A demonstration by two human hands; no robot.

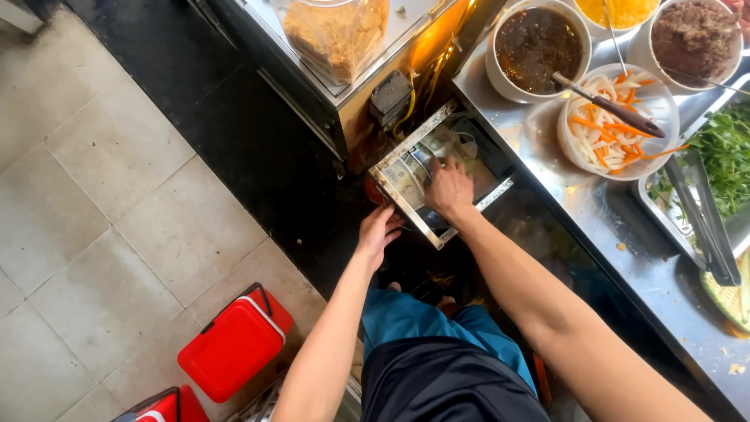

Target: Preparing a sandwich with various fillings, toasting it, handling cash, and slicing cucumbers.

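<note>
An open metal drawer (pixel 388 192) with banknotes (pixel 407 173) in it sticks out from under the steel counter. My right hand (pixel 448 187) reaches into the drawer, fingers down on the banknotes at its middle. My left hand (pixel 378 233) rests against the drawer's front edge, fingers curled on the rim. I cannot see whether the right hand's fingers pinch any note.
On the steel counter (pixel 594 211) at right stand a bowl of shredded carrot and radish (pixel 609 129) with tongs, a dark sauce pot (pixel 537 47), a brown filling bowl (pixel 694 35) and a tray of greens (pixel 723 160). A red box (pixel 234 344) sits on the tiled floor.
</note>
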